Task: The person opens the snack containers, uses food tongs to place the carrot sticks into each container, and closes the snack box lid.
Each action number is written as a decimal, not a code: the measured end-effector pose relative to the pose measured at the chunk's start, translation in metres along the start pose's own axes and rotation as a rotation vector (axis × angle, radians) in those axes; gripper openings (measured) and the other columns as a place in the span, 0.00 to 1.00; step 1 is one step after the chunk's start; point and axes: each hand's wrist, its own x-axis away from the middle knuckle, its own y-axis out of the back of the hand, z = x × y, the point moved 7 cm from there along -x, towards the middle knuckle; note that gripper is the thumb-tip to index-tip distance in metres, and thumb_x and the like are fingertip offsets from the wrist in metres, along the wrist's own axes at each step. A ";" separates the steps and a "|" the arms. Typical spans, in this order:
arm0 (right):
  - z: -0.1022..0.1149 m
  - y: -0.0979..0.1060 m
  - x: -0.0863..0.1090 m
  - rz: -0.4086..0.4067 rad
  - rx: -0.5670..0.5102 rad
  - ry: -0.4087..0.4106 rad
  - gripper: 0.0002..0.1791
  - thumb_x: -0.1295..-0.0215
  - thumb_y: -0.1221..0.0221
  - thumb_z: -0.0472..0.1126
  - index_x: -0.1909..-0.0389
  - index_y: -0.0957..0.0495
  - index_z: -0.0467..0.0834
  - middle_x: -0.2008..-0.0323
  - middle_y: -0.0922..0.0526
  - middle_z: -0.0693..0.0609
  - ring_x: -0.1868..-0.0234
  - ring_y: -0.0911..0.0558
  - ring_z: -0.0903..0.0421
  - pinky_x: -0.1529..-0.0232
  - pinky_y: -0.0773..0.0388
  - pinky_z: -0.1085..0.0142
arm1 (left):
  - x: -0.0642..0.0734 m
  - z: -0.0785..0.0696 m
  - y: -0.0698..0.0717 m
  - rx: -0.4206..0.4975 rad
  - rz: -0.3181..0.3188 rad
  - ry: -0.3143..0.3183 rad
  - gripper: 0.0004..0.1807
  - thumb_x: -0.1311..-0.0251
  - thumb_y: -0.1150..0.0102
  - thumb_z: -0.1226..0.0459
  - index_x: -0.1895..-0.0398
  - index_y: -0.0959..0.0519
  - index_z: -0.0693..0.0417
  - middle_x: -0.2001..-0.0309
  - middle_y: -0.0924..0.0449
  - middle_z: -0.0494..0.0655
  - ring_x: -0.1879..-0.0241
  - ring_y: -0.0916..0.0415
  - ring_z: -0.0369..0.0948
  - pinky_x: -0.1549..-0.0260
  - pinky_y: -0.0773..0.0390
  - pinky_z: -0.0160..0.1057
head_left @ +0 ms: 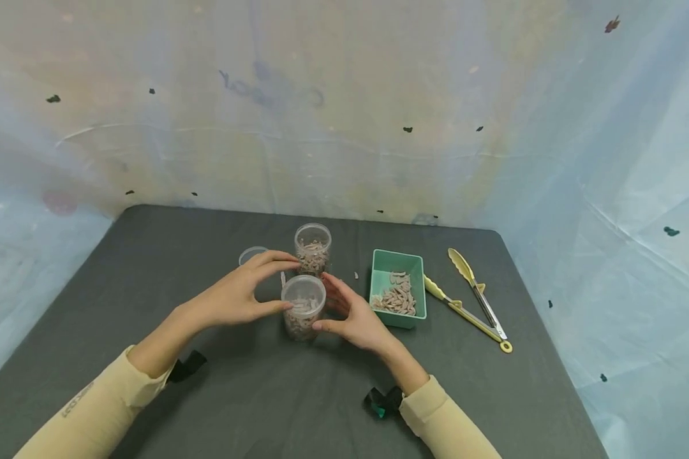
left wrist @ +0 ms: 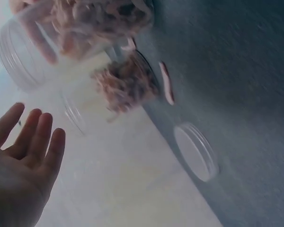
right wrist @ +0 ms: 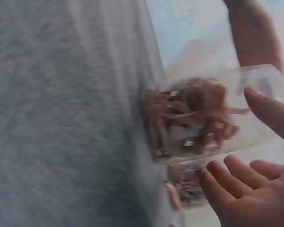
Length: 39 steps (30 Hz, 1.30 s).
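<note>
A clear plastic jar point(head_left: 303, 309) partly filled with small pinkish-brown strips stands between both hands. To its left is my left hand point(head_left: 238, 293), fingers extended and apart, its thumb tip overlapping the rim in the head view. My right hand point(head_left: 350, 315) is at the jar's right side, its thumb across the wall and its relaxed fingers spread alongside, as the right wrist view shows. Close behind stands a second clear jar point(head_left: 313, 248) with similar strips. A round clear lid point(left wrist: 195, 151) lies beside that jar, partly hidden by my left hand in the head view.
A green tray point(head_left: 381, 261) with more strips is right of the jars. Beyond it lie open tongs point(head_left: 476, 287) with cream tips. Loose strips point(left wrist: 166, 82) lie on the dark tabletop point(head_left: 252, 395). Plastic sheeting point(head_left: 321, 159) hangs behind the table.
</note>
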 end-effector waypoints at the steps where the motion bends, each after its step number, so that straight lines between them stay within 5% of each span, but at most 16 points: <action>1: 0.003 0.004 0.001 -0.011 0.001 -0.001 0.51 0.34 0.30 0.31 0.17 0.50 0.40 0.22 0.38 0.42 0.24 0.34 0.43 0.28 0.32 0.50 | 0.000 0.003 0.004 0.011 -0.020 0.003 0.39 0.35 0.27 0.51 0.24 0.31 0.47 0.26 0.35 0.47 0.30 0.33 0.51 0.39 0.26 0.62; 11: 0.043 0.059 -0.010 -0.168 0.051 -0.028 0.42 0.28 0.34 0.36 0.18 0.45 0.43 0.22 0.36 0.43 0.24 0.33 0.45 0.27 0.33 0.52 | -0.005 0.067 0.030 -0.048 -0.158 0.079 0.32 0.32 0.31 0.62 0.27 0.29 0.56 0.29 0.32 0.56 0.37 0.27 0.56 0.45 0.25 0.62; 17: 0.048 0.086 -0.039 -0.244 0.086 -0.109 0.45 0.30 0.31 0.41 0.18 0.44 0.47 0.22 0.35 0.51 0.23 0.34 0.51 0.26 0.34 0.56 | -0.016 0.113 0.034 -0.097 -0.083 0.197 0.34 0.29 0.33 0.60 0.25 0.32 0.60 0.28 0.36 0.63 0.34 0.30 0.60 0.43 0.28 0.65; 22: 0.038 0.088 -0.060 -0.245 0.018 -0.170 0.47 0.32 0.30 0.40 0.18 0.44 0.48 0.22 0.36 0.51 0.22 0.36 0.50 0.27 0.33 0.53 | -0.019 0.138 0.029 -0.093 -0.011 0.277 0.38 0.31 0.31 0.59 0.23 0.35 0.62 0.26 0.39 0.66 0.31 0.35 0.64 0.39 0.31 0.68; 29: 0.009 0.079 -0.078 -0.200 -0.039 -0.254 0.48 0.35 0.28 0.38 0.18 0.43 0.49 0.22 0.35 0.50 0.23 0.35 0.48 0.27 0.33 0.48 | -0.021 0.155 0.016 -0.105 0.073 0.278 0.42 0.37 0.26 0.55 0.25 0.32 0.64 0.27 0.37 0.69 0.30 0.36 0.67 0.39 0.30 0.67; 39: -0.018 0.069 -0.092 -0.138 -0.036 -0.320 0.48 0.34 0.28 0.38 0.18 0.42 0.46 0.21 0.38 0.46 0.23 0.34 0.47 0.29 0.31 0.48 | -0.021 0.162 0.008 -0.115 0.073 0.288 0.38 0.37 0.26 0.54 0.29 0.28 0.64 0.30 0.34 0.70 0.33 0.33 0.66 0.40 0.28 0.66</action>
